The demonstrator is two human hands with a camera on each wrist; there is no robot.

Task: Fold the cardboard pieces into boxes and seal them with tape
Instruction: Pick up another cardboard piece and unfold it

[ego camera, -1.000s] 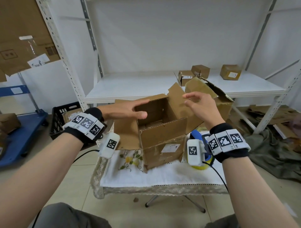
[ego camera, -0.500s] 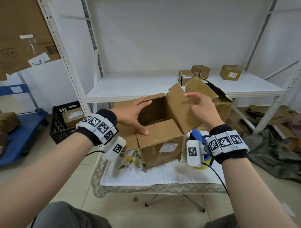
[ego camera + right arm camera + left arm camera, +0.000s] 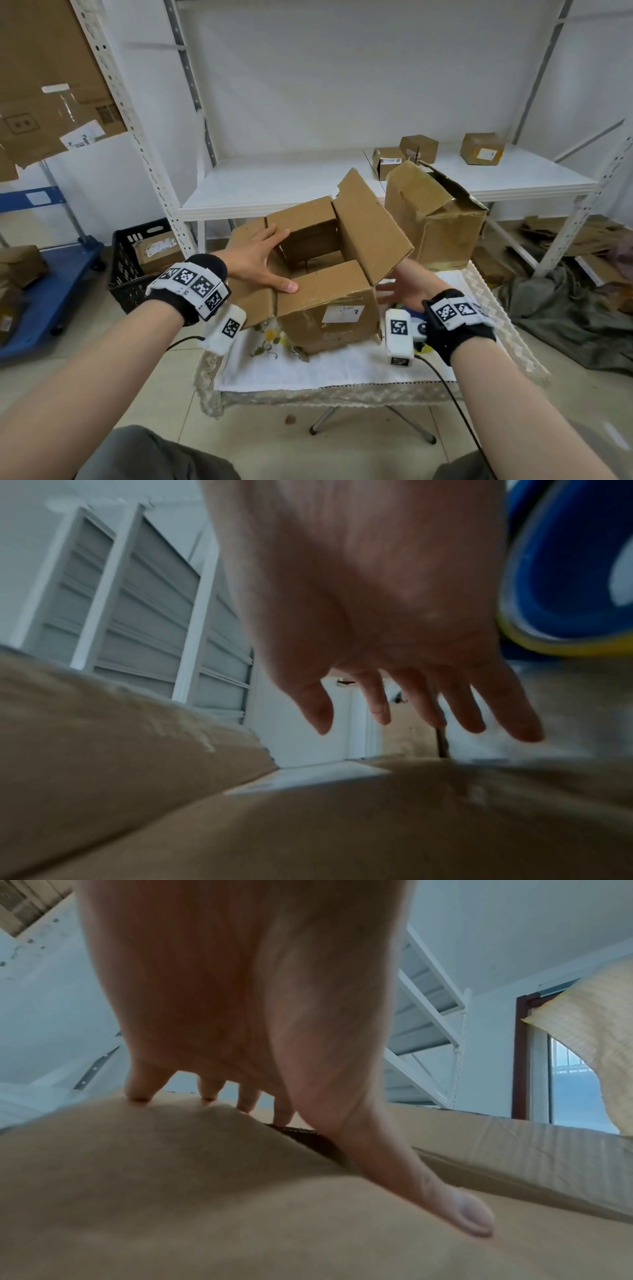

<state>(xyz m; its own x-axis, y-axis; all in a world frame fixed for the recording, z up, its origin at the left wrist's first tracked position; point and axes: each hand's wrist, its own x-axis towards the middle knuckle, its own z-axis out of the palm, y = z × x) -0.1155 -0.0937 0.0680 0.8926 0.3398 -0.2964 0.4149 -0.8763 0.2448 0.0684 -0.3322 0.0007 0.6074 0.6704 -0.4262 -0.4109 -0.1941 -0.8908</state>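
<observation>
A brown cardboard box (image 3: 329,308) stands on the cloth-covered table (image 3: 342,370), its top partly open. My left hand (image 3: 263,260) lies flat across the top, thumb on the folded-down near flap (image 3: 325,281) and fingers on the left flap (image 3: 192,1123). The right flap (image 3: 370,229) stands tilted up. My right hand (image 3: 404,291) is under that flap beside the box's right side, fingers spread and straight (image 3: 428,710), holding nothing. A blue and yellow tape dispenser (image 3: 568,588) lies behind my right wrist.
A second, battered cardboard box (image 3: 438,219) sits at the table's far right. Small boxes (image 3: 418,150) rest on the white shelf (image 3: 274,192) behind. A black crate (image 3: 137,260) and a blue cart (image 3: 51,287) stand on the left floor; flattened cardboard and green cloth lie on the right.
My left hand has pressed the near flap down flat. My right hand has dropped from the top of the right flap to beneath it, beside the box.
</observation>
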